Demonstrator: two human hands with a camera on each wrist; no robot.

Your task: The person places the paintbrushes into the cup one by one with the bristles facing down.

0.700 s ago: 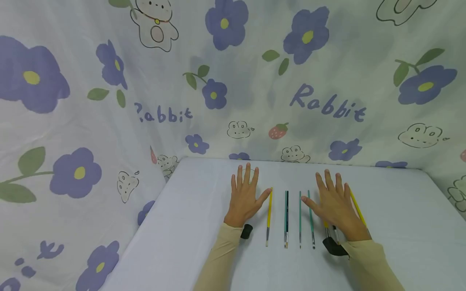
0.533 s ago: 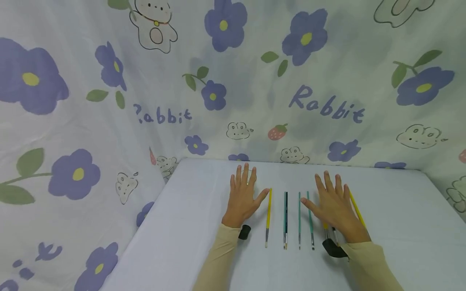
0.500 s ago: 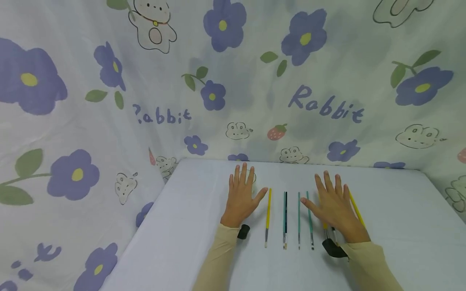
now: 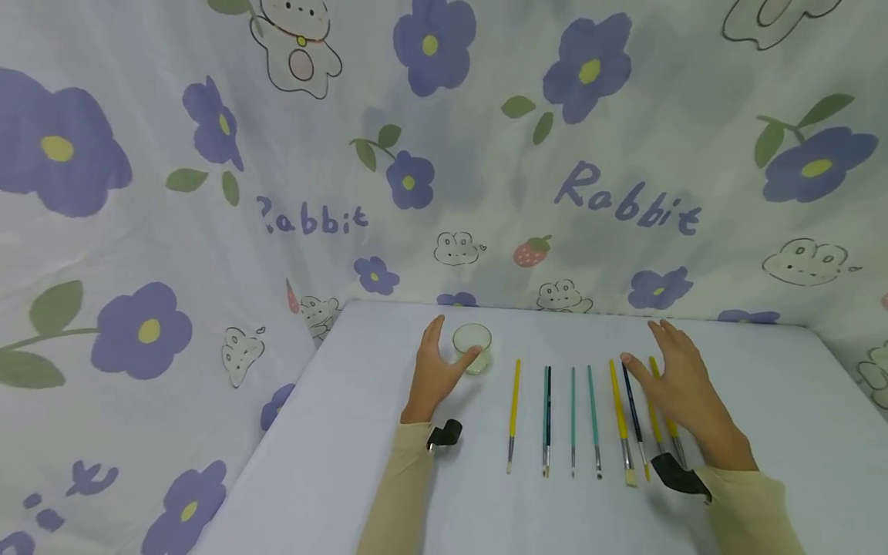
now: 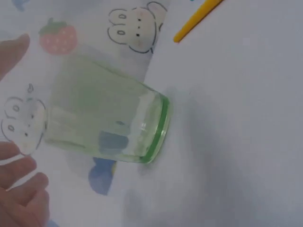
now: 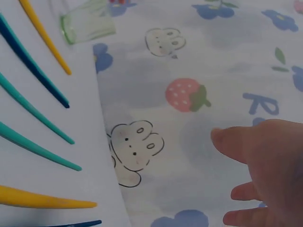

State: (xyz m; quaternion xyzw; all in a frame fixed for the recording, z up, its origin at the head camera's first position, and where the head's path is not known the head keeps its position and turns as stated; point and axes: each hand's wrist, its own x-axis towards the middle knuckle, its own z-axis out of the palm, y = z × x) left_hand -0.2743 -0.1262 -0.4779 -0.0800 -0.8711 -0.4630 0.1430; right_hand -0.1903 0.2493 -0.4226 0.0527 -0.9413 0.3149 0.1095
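Head view: left hand [image 4: 430, 379] released beside glass [image 4: 472, 338], near back table edge [image 4: 402, 306]; right hand [image 4: 688, 395] released above brushes [image 4: 619, 405].

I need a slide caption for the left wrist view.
Open left hand near a greenish glass on a white table, yellow brush partly visible.

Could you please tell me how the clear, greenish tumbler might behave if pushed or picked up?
The tumbler looks smooth and glossy, so it may feel slippery. It narrows toward the bottom, so a push up high could tip it. It also seems stiff, keeping an even, round shape.
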